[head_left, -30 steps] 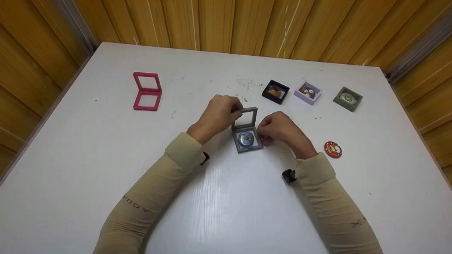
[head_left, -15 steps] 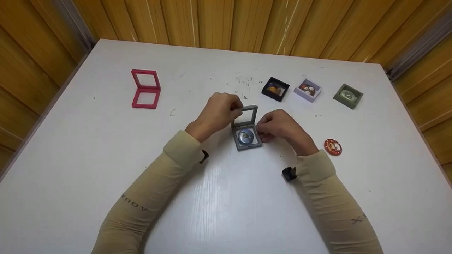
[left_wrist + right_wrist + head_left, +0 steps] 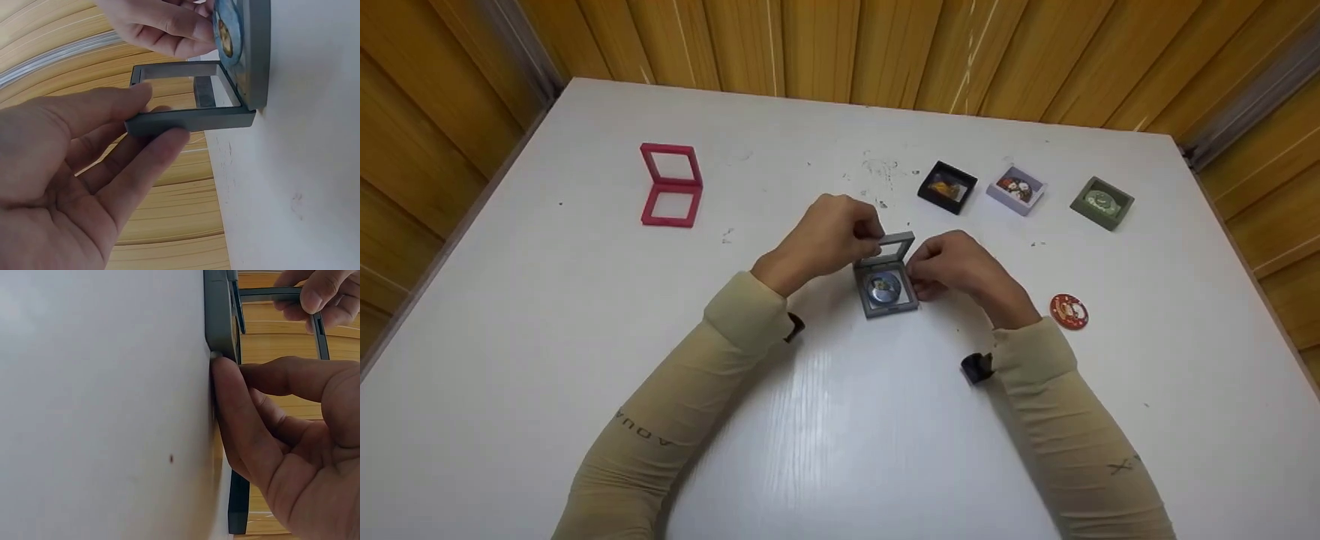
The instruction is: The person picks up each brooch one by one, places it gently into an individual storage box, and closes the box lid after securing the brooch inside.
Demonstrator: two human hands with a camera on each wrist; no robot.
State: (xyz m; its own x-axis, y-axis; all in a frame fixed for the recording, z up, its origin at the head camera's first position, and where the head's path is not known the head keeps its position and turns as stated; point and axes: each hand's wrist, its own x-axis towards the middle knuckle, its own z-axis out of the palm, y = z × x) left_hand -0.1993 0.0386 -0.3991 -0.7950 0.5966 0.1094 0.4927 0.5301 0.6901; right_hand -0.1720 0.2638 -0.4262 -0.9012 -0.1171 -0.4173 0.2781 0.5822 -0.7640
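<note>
A small grey display case lies on the white table with its hinged lid raised. In its base, against the clear film, sits a round blue badge. My left hand pinches the lid's free edge between thumb and fingers, as the left wrist view shows. At the right side of the base, my right hand grips the edge with thumb and forefinger; the other fingers are curled below, partly hidden in the head view.
An open red case stands at the back left. Toward the back right are a black case, a lilac case and a green case, each with something inside. A round red badge lies to the right of my right hand.
The grey lid has tilted down toward its base, my left hand moving slightly to the right with it. My right hand keeps its place at the base's side.
</note>
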